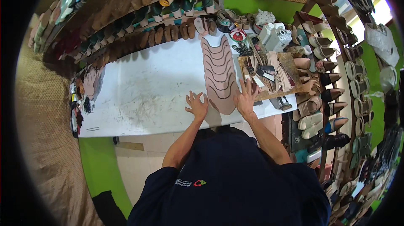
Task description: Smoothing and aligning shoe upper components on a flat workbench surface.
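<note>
A row of overlapping pinkish-beige shoe upper pieces [219,78], with curved dark edges, runs away from me on the white table [143,87]. The nearest piece has a rounded tip pointing toward me. Beside its left edge is my left hand [197,105], open, fingers spread and bent, holding nothing. My right hand [245,99] is on the other side, its fingers stretched out and apart at the right edge of the nearest pieces. Whether its fingertips press on the piece or only lie beside it, I cannot tell. Nothing shows in its grasp.
Right of the row lies a brown board [290,62] with strips and scraps on it. Farther back stand a dark can [226,20] and a white machine-like object [275,36]. Shoe racks [332,78] line the right. Shoe lasts [168,33] edge the table's back, and scraps [90,83] lie at its left end.
</note>
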A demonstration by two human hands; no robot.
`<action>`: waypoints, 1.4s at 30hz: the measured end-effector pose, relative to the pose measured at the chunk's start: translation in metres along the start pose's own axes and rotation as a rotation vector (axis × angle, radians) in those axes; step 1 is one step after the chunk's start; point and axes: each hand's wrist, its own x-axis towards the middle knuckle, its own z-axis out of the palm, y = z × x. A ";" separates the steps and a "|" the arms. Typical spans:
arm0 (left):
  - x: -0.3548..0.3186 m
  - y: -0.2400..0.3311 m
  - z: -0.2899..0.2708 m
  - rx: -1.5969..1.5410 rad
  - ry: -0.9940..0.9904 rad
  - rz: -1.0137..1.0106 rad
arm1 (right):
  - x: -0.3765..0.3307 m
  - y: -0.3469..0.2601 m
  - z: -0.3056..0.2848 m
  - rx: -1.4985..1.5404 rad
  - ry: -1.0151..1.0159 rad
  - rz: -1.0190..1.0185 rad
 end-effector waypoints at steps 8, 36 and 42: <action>-0.029 -0.038 -0.036 0.019 0.066 -0.050 | 0.001 -0.061 0.013 0.107 -0.054 -0.138; -0.070 -0.384 -0.331 -0.089 0.367 -0.311 | -0.042 -0.483 0.116 0.310 -0.243 -0.503; -0.073 -0.427 -0.361 -0.126 0.412 -0.392 | -0.031 -0.555 0.137 0.305 -0.225 -0.636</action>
